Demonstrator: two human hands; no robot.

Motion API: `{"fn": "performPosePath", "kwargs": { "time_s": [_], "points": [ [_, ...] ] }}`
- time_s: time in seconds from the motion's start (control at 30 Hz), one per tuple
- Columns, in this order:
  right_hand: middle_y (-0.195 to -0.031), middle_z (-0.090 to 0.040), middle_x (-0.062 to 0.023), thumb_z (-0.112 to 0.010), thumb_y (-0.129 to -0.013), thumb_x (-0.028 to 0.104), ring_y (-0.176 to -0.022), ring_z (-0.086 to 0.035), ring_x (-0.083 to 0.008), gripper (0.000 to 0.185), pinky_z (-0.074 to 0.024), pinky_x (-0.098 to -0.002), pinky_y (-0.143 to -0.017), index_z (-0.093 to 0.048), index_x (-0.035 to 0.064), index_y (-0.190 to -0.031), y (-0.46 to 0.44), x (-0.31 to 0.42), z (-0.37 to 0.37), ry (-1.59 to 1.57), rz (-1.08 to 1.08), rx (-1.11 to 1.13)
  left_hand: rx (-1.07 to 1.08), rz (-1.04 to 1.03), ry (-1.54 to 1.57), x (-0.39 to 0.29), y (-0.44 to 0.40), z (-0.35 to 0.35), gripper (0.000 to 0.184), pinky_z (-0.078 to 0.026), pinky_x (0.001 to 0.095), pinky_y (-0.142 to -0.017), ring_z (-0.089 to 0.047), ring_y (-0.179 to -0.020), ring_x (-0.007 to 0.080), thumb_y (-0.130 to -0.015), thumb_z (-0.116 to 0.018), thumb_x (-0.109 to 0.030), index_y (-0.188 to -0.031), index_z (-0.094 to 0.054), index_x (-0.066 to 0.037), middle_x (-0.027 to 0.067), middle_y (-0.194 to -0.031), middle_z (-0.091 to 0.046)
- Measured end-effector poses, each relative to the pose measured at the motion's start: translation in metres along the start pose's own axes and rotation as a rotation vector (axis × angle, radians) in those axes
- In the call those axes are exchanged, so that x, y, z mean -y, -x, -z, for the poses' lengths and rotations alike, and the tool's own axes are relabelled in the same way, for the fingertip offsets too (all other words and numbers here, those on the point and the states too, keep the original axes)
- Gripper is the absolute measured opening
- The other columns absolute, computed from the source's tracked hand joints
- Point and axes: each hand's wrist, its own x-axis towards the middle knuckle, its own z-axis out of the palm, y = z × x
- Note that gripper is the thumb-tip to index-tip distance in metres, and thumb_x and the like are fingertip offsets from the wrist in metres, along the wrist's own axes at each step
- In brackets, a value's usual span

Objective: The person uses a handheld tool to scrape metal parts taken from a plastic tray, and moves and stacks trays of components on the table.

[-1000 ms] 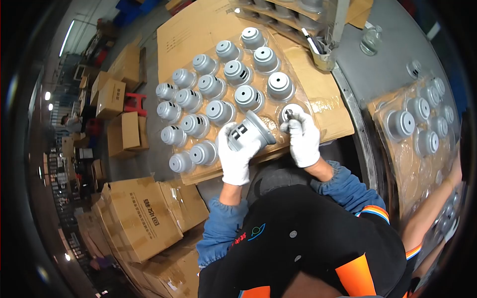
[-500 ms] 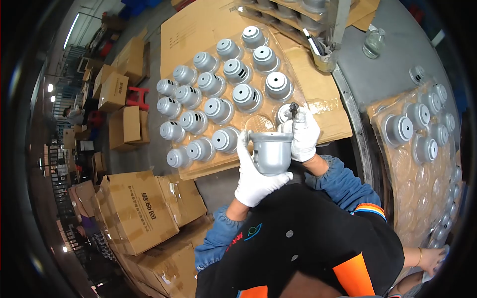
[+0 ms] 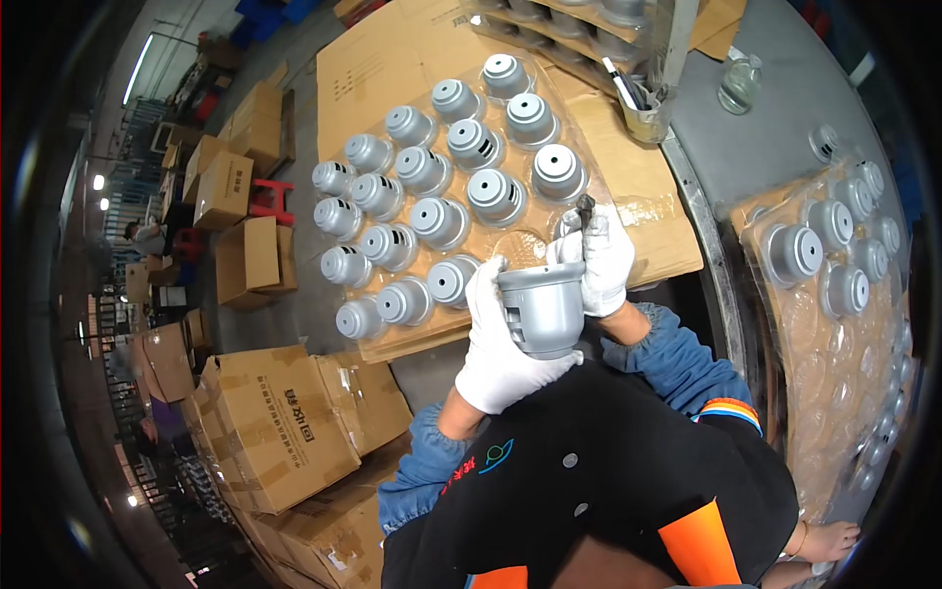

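Note:
A silver-grey cup-shaped housing [image 3: 547,312] is held before my body, its wide rim up and a slot in its left side. My white-gloved left hand [image 3: 498,348] is closed around its left side and bottom. My gloved right hand [image 3: 606,257] is beside the rim on the right, fingers closed round a small dark tool [image 3: 586,208] whose end sticks up above them; its exact kind cannot be made out. Beyond my hands, several similar grey housings [image 3: 439,222] stand rim-down in rows in a clear plastic tray [image 3: 520,245] on cardboard.
At right stands another plastic tray [image 3: 785,393] with more grey housings, and a co-worker's hand [image 3: 834,540] is by its near end. A pen cup [image 3: 646,120] and a glass jar [image 3: 738,83] are at the back. Cardboard boxes [image 3: 280,427] are stacked at left.
The housing has tipped and turned slightly in my left hand and moved a little down and right. My right hand stays at its rim. The co-worker's hand has moved down and left.

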Motion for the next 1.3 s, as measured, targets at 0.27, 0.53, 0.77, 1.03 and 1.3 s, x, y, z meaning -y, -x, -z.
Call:
{"fn": "performPosePath", "kwargs": {
  "time_s": [0.27, 0.53, 0.77, 1.03, 1.3],
  "points": [
    [-0.063, -0.054, -0.0033, -0.046, -0.097, 0.016, -0.051, -0.05, -0.0098, 0.015, -0.042, -0.0245, -0.046, -0.052, 0.0039, -0.104, 0.002, -0.021, 0.002, 0.212, -0.017, -0.003, 0.097, -0.114, -0.184, 0.02, -0.006, 0.025, 0.101, -0.045, 0.0339, -0.089, -0.052, -0.104, 0.0209, -0.047, -0.085, -0.015, -0.127, -0.025, -0.001, 0.0125, -0.113, -0.049],
    [-0.073, -0.063, -0.0074, -0.059, -0.087, 0.006, -0.063, -0.056, -0.0121, 0.014, -0.0458, -0.0267, -0.058, -0.062, -0.0003, -0.1, -0.012, 0.002, -0.012, 0.831, 0.318, 0.187, -0.143, -0.036, 0.243, 0.032, 0.006, 0.017, 0.072, -0.046, 0.0345, -0.075, -0.055, -0.085, 0.027, -0.045, -0.077, -0.01, -0.109, -0.045, -0.001, 0.0144, -0.097, -0.049],
    [-0.067, -0.058, -0.003, -0.071, -0.075, 0.018, -0.06, -0.053, -0.0217, 0.022, -0.0397, -0.035, -0.059, -0.065, 0.0105, -0.095, -0.028, 0.077, -0.032, 1.237, 0.681, 0.816, -0.057, -0.164, 0.017, 0.033, 0.004, 0.035, 0.081, -0.049, 0.0323, -0.08, -0.057, -0.092, 0.02, -0.048, -0.076, -0.005, -0.117, -0.033, -0.003, 0.012, -0.105, -0.051],
    [-0.058, -0.046, -0.0002, -0.067, -0.07, 0.019, -0.054, -0.047, -0.0201, 0.031, -0.0341, -0.0344, -0.059, -0.059, 0.0115, -0.099, -0.023, 0.089, -0.039, 1.43, 0.751, 1.015, -0.155, -0.418, -0.206, 0.023, -0.003, 0.04, 0.075, -0.043, 0.0365, -0.081, -0.05, -0.089, 0.0286, -0.046, -0.073, -0.01, -0.114, -0.043, 0.001, 0.014, -0.099, -0.046],
    [-0.058, -0.046, -0.0001, -0.066, -0.068, 0.015, -0.052, -0.047, -0.0204, 0.03, -0.0351, -0.034, -0.059, -0.059, 0.0106, -0.097, -0.019, 0.092, -0.038, 1.424, 0.846, 0.983, -0.124, -0.456, -0.272, 0.016, -0.005, 0.041, 0.074, -0.043, 0.0397, -0.081, -0.051, -0.091, 0.0336, -0.045, -0.071, -0.011, -0.114, -0.046, -0.002, 0.0158, -0.103, -0.049]
  ]
}}
